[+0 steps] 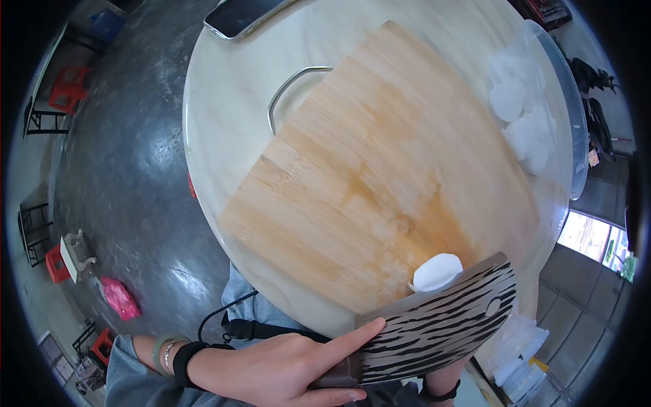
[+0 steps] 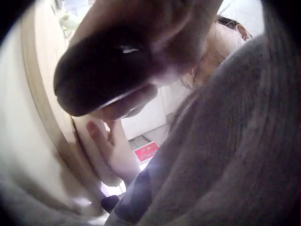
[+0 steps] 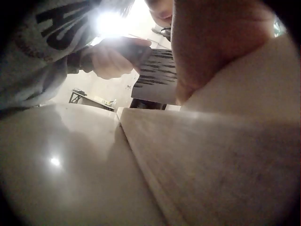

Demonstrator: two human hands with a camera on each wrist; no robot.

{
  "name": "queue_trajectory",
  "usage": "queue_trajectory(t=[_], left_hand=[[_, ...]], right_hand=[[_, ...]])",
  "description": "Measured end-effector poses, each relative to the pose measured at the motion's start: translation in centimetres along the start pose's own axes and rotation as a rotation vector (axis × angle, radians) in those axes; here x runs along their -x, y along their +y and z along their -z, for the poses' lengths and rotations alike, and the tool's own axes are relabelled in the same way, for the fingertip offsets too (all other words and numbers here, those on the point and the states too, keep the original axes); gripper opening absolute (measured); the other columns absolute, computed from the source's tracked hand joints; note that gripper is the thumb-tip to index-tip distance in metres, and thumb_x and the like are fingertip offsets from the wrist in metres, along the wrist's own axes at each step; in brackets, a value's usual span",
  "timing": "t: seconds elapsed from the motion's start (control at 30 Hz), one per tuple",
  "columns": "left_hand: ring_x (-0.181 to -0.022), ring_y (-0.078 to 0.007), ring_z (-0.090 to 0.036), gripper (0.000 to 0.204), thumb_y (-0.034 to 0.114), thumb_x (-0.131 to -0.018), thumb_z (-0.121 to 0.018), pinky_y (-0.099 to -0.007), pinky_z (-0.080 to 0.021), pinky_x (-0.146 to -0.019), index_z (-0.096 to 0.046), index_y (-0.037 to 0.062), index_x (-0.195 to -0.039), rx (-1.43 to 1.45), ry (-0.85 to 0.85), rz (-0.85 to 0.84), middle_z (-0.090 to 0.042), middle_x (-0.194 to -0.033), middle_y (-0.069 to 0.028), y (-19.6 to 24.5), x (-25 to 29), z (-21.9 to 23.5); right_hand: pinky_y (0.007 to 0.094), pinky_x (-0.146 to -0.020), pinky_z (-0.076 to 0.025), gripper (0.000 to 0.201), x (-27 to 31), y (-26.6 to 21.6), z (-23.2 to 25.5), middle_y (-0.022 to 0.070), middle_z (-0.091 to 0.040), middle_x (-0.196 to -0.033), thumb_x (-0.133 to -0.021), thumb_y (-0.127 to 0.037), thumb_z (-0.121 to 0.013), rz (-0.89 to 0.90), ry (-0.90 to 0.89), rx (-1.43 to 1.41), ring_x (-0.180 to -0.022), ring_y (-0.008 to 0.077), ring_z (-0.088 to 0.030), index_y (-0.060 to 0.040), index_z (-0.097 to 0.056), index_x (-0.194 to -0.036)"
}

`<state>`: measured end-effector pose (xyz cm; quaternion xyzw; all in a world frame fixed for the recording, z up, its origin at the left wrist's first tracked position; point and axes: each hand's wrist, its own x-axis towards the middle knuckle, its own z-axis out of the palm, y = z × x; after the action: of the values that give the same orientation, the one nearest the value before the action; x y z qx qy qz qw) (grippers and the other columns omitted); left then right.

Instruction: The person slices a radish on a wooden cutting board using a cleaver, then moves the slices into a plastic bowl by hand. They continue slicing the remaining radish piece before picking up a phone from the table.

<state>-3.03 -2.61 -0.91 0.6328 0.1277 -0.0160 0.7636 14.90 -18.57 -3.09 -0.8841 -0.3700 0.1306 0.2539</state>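
A: Right up close, bottom centre: the left hand [image 1: 291,366] has its fingers wrapped round the dark handle [image 1: 342,374] of a broad grey steel cleaver with black stripes [image 1: 434,325]. 1 index finger lies out along the blade, presumably for control.

B: And the right hand [image 2: 113,153]?

A: Mostly hidden behind that blade, lower right! The left wrist view catches it in shadow; I can't tell what its fingers hold. Steadying the steel, maybe.

B: The smooth white rounded piece [image 1: 437,271]?

A: Lower right of centre, tight by the blade's upper edge; perhaps the flat steel backs it.

B: Further out?

A: A pale wooden chopping board [image 1: 305,203] fills the centre, brown-stained, a likely guard for the round cream table [image 1: 217,122]. Upper right, white round discs [image 1: 532,139] sit in a clear plastic tub [image 1: 580,136], within easy reach, I'd say. Upper left, a black-screened phone [image 1: 241,15], probably parked clear of the blade.
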Motion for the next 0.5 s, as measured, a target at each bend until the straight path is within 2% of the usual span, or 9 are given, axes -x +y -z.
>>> queue_trajectory(t=[0.3, 0.5], left_hand=[[-0.049, -0.0336, -0.054, 0.075, 0.021, -0.087, -0.061, -0.0386, -0.042, -0.048, -0.019, -0.0028, -0.144, -0.012, 0.041, 0.022, -0.05, -0.056, -0.0163, 0.5, 0.2, -0.5], [-0.051, -0.0347, -0.056, 0.075, 0.025, -0.088, -0.061, -0.0388, -0.043, -0.049, -0.02, -0.0022, -0.144, -0.062, 0.018, 0.069, -0.057, -0.064, -0.0188, 1.4, -0.2, -0.1]], right_hand=[[0.0413, -0.079, -0.048, 0.043, 0.0, 1.4, 0.2, 0.0186, -0.062, -0.102, -0.088, -0.031, -0.057, 0.071, -0.043, 0.024, -0.088, 0.0348, -0.063, 0.0036, -0.055, -0.113], [0.043, -0.081, -0.047, 0.042, 0.0, 1.7, 0.2, 0.0195, -0.061, -0.105, -0.085, -0.029, -0.06, 0.137, -0.084, 0.07, -0.09, 0.0373, -0.062, 0.0024, -0.056, -0.113]])
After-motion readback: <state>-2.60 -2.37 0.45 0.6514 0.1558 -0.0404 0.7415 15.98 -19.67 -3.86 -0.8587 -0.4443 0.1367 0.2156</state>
